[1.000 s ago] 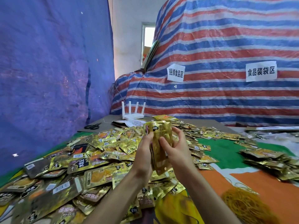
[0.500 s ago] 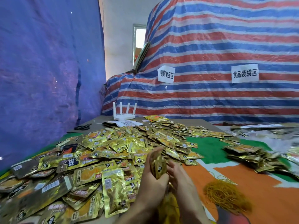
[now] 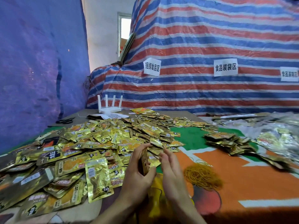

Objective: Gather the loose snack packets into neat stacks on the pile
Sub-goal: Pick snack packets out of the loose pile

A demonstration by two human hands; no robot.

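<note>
Several gold packets, a thin stack (image 3: 145, 164) on edge, gripped by curled fingers (image 3: 137, 154) of the left hand (image 3: 137, 175), just left of the yellow rubber-band heap (image 3: 203, 177). Right hand (image 3: 173, 173) between stack and heap, fingers straight, holding nothing. Left of the heap, loose pile (image 3: 105, 138) sprawling over the tabletop (image 3: 242, 183); beyond the heap to the right, smaller batch (image 3: 226, 141); far behind, white router (image 3: 110, 109).

The snack packets (image 3: 103, 139) are shiny gold with orange and black print. The tarpaulin (image 3: 210, 38) behind has red, white and blue stripes; the left sheet (image 3: 32, 62) is plain blue-violet. The tablecloth (image 3: 242, 183) shows orange, green, white and yellow patches. The rubber bands (image 3: 202, 177) are tan, the router (image 3: 110, 109) white.
</note>
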